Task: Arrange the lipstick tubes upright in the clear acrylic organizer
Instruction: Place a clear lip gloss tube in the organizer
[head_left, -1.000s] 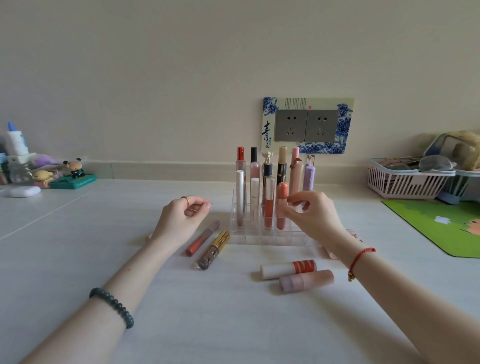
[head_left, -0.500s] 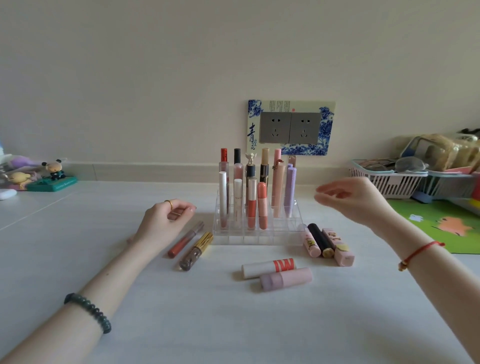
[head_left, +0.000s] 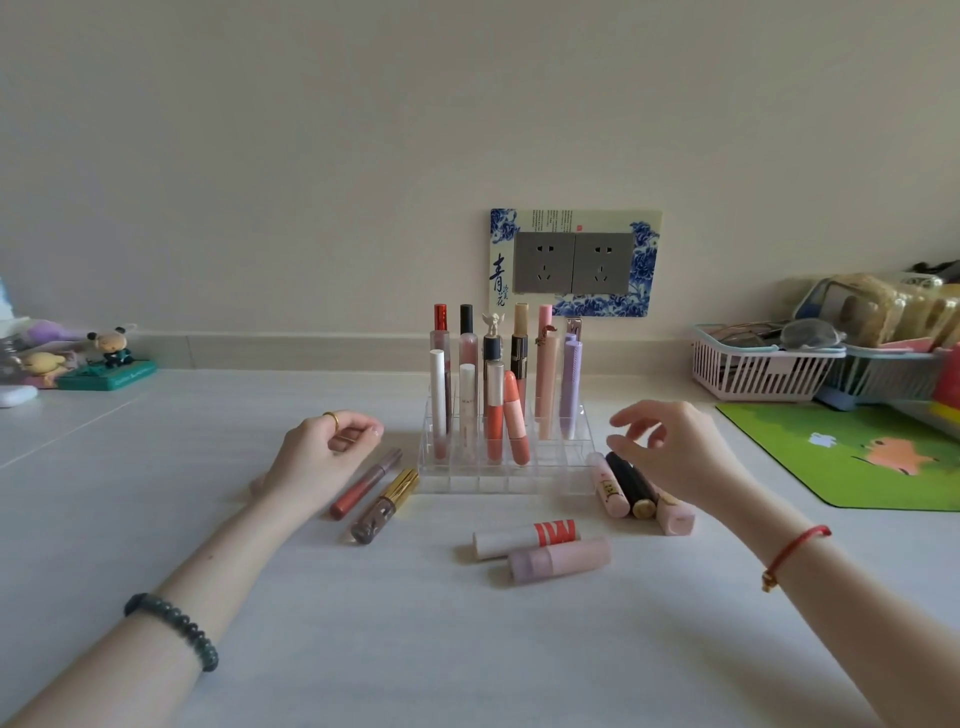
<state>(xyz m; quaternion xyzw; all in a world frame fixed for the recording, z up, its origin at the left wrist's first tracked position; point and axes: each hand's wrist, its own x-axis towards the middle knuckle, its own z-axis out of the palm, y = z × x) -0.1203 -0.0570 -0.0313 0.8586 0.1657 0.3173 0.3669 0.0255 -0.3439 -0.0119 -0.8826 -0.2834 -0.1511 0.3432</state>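
Observation:
The clear acrylic organizer (head_left: 519, 475) stands mid-table with several lipstick tubes upright in its back rows. My right hand (head_left: 675, 449) hovers with spread fingers just above three tubes lying to the organizer's right: a pale pink tube (head_left: 608, 486), a black tube (head_left: 626, 480) and a pink boxy tube (head_left: 675, 517). It holds nothing. My left hand (head_left: 322, 457) rests on the table left of the organizer, fingers loosely curled and empty. Beside it lie a coral gloss tube (head_left: 363, 486) and a gold-capped tube (head_left: 384, 506). In front lie a white-and-red tube (head_left: 524, 538) and a mauve tube (head_left: 558, 561).
A pink basket (head_left: 753, 371) and a second basket with pouches stand at the back right. A green mat (head_left: 857, 457) covers the right edge. Small figurines (head_left: 106, 353) sit at the back left. A wall socket (head_left: 574, 262) is behind the organizer.
My right hand left the organizer, swung out to the right, then dropped down over the three tubes lying on the right. The left hand stayed where it was.

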